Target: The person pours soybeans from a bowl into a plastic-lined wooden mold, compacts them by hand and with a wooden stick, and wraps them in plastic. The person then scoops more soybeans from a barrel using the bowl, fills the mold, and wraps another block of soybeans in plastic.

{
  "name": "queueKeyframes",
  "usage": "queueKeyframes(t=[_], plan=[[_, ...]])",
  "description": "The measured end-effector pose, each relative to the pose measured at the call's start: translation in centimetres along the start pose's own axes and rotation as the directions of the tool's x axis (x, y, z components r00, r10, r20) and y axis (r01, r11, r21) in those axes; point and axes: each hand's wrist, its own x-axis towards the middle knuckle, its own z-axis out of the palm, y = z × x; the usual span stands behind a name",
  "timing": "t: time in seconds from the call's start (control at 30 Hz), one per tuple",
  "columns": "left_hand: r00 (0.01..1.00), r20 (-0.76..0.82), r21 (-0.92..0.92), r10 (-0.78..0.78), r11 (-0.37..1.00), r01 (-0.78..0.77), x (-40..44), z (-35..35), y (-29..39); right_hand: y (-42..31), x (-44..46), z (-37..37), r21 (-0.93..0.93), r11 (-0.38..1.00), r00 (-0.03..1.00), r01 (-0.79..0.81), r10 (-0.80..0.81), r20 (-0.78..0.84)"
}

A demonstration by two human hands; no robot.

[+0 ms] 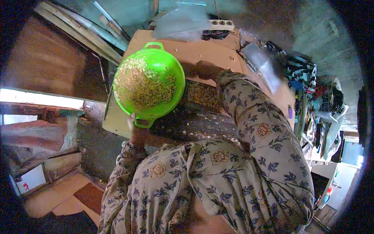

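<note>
A bright green basin with two loop handles is tilted at the left of the table, with yellowish, crumbly grains or flakes inside. My left hand grips it by the lower handle, thumb against the rim. Beside the basin's right edge is my right hand, dark and in shadow; its fingertips are hidden or too unclear to make out. Below the right forearm, more brown, crumbly material lies in a dark tray or on a dark surface whose edges are hard to see.
The orange-brown tabletop runs behind the basin. At its back lie a power strip and clear plastic. Wooden boards lean at upper left. A cluttered pile of cloth and bags stands at right, near a purple lighter-like object.
</note>
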Motion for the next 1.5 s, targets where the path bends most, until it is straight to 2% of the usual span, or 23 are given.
queueKeyframes(t=[0.1, 0.2, 0.27, 0.33, 0.37, 0.4, 0.47, 0.5, 0.53, 0.57, 0.6, 0.63, 0.73, 0.8, 0.83, 0.87, 0.97, 1.07, 1.2, 1.27, 1.33, 1.4, 1.5], plan=[[0.996, 0.065, -0.086, -0.059, 0.994, 0.065, -0.6, 1.3, 1.0, -0.5, -2.2, -3.6, -0.142, 0.989, 0.992, 0.026, -0.043, -0.12], [0.995, 0.029, -0.045, 0.094, 0.995, -0.092, 0.1, 0.8, -0.2, -1.6, -7.1, -7.1, 0.192, 0.953, 0.918, 0.233, -0.15, -0.366], [0.995, 0.067, -0.14, 0.076, 0.988, -0.066, 0.7, 0.2, -0.8, -2.8, -8.6, -6.1, 0.252, 0.916, 0.899, 0.313, -0.2, -0.39], [0.992, 0.115, -0.23, 0.06, 0.973, -0.032, 1.0, -0.4, -1.2, -4.7, -8.7, -3.6, 0.3, 0.945, 0.956, 0.129, -0.038, -0.29], [0.987, 0.13, -0.224, 0.091, 0.973, -0.06, 1.3, -0.6, -1.3, -5.8, -9.4, -3.0, -0.005, 0.985, 0.868, 0.17, -0.152, -0.473], [0.982, 0.147, -0.216, 0.119, 0.973, -0.085, 1.6, -1.0, -1.6, -6.5, -9.9, -2.6, -0.003, 0.987, 0.867, 0.158, -0.141, -0.479], [0.971, 0.2, -0.266, 0.135, 0.961, -0.079, 3.3, -3.2, -3.0, -7.6, -10.9, -1.6, 0.141, 0.972, 0.876, -0.186, 0.23, -0.424], [0.96, 0.235, -0.315, 0.154, 0.946, -0.074, 4.1, -4.5, -3.4, -8.4, -11.8, -1.9, -0.107, 0.986, 0.923, -0.131, 0.082, -0.376], [0.958, 0.251, -0.308, 0.141, 0.95, -0.059, 4.3, -6.1, -3.0, -9.3, -13.4, -2.5, -0.095, 0.985, 0.92, -0.147, 0.101, -0.379], [0.83, 0.54, -0.555, -0.138, 0.683, 0.475, 4.5, -7.8, -2.4, -10.3, -15.2, -3.1, -0.045, 0.992, 0.914, -0.115, 0.088, -0.397], [0.958, 0.287, -0.505, -0.01, 0.848, 0.16, 3.1, -4.3, -2.0, -10.9, -16.5, -3.3, 0.001, 0.996, 0.905, -0.085, 0.078, -0.418], [0.993, 0.007, -0.295, 0.119, 0.949, -0.112, 1.6, -0.6, -1.6, -11.2, -16.6, -2.1, 0.01, 0.994, 0.899, -0.109, 0.102, -0.426], [0.975, 0.188, -0.263, 0.119, 0.962, -0.067, 1.6, -1.5, -1.5, -11.7, -16.7, 1.4, 0.079, 0.975, 0.803, -0.209, 0.217, -0.555], [0.985, 0.157, -0.213, 0.074, 0.976, -0.039, 1.2, -0.6, -1.2, -12.1, -17.8, 1.5, 0.087, 0.986, 0.729, -0.139, 0.162, -0.665], [0.986, 0.152, -0.21, 0.062, 0.977, -0.03, 0.7, 0.0, -1.0, -10.6, -16.8, 3.2, -0.179, 0.973, 0.731, -0.145, -0.016, -0.682], [0.988, 0.142, -0.205, 0.053, 0.978, -0.022, 0.5, 0.3, -0.8, -9.2, -15.9, 4.9, -0.172, 0.973, 0.724, -0.157, -0.005, -0.69], [0.984, 0.163, -0.2, 0.071, 0.979, -0.037, 0.3, 0.4, -1.3, -8.2, -18.0, 5.4, 0.086, 0.989, 0.66, -0.124, 0.147, -0.737], [0.98, 0.193, -0.162, 0.051, 0.987, -0.02, 0.7, -0.6, -1.3, -5.1, -17.9, 8.4, 0.173, 0.979, 0.595, -0.104, 0.2, -0.779], [0.994, 0.104, -0.175, 0.021, 0.985, -0.003, 0.6, -0.4, -1.3, -4.4, -21.9, 6.9, 0.013, 0.993, 0.669, -0.115, 0.087, -0.739], [0.988, 0.15, -0.202, 0.03, 0.979, 0.001, 0.8, -0.8, -1.5, -4.5, -22.0, 7.0, 0.057, 0.992, 0.656, -0.112, 0.117, -0.746], [0.989, 0.145, -0.193, 0.026, 0.981, 0.002, 0.8, -0.6, -1.5, -5.5, -21.4, 6.0, -0.142, 0.981, 0.574, -0.133, -0.04, -0.818], [0.99, 0.137, -0.182, 0.02, 0.983, 0.005, 1.1, -1.1, -1.6, -7.0, -21.7, 5.0, -0.045, 0.991, 0.615, -0.126, 0.042, -0.787], [0.991, 0.132, -0.216, 0.013, 0.976, 0.016, 1.7, -1.8, -2.0, -6.0, -20.6, 6.1, -0.115, 0.979, 0.617, -0.169, 0.014, -0.786]])
